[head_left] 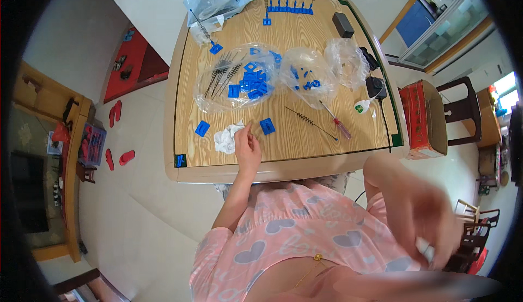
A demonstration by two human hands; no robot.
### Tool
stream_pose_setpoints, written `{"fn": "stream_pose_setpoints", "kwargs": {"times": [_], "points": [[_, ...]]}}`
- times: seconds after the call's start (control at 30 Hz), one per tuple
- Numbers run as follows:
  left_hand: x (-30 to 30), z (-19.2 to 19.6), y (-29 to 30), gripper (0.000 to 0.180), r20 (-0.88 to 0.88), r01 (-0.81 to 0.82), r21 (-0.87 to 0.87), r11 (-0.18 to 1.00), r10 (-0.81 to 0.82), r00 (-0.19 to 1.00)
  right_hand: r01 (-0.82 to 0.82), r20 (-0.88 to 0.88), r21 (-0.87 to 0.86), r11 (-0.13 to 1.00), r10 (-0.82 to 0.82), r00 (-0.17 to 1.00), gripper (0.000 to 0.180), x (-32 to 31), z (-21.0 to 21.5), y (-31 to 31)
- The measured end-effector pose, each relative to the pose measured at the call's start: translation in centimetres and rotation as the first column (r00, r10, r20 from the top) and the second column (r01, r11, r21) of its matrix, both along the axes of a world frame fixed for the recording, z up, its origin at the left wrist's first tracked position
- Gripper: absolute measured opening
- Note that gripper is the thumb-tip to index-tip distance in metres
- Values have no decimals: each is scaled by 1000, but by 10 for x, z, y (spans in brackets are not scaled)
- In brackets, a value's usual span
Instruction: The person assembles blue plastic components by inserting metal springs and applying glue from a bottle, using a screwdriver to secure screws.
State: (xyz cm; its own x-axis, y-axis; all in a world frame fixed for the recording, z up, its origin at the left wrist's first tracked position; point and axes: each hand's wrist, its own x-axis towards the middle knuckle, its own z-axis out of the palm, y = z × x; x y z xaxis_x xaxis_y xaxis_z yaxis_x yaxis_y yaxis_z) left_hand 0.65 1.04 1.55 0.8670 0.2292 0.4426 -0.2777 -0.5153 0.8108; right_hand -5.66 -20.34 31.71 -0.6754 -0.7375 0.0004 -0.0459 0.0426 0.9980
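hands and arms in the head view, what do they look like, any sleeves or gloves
Both hands are bare, with no gloves. The left hand shows no ring or watch, and its forearm is uncovered up to a short pink sleeve patterned with pale grey hearts. The right hand is motion-blurred, so finer detail there cannot be told.

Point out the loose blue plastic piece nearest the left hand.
The square blue piece just right of the left hand; the other loose piece lies farther, beyond the crumpled white tissue.

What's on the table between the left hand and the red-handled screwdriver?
In the head view, between the left hand and the screwdriver lie a blue plastic piece and a long wire spring.
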Motion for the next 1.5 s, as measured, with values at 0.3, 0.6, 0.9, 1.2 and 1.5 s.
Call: {"fn": "stream_pose_setpoints", "kwargs": {"times": [0.3,0.6,0.9,1.2,1.5], "points": [[1,4,-6,36,17,4,-22,1000,-4,1000,-453,349,-879,147,-448,-823,11,228,-236,-54],[0,5,-4,45,45,-15,-7,1000,16,999,-503,479,-864,-1,-309,-822,12,235,-254,-49],[-19,19,-28,45,59,238,15,971,-238,969,-666,275,-728,160,-822,-499,7,89,-219,2],[-19,18,-26,24,-100,293,-54,955,-297,950,-806,323,-552,212,-837,-441,13,76,-241,11],[-14,15,-5,21,-115,193,-265,945,-230,966,-571,352,-781,253,-576,-738,23,100,-266,-18]]}}
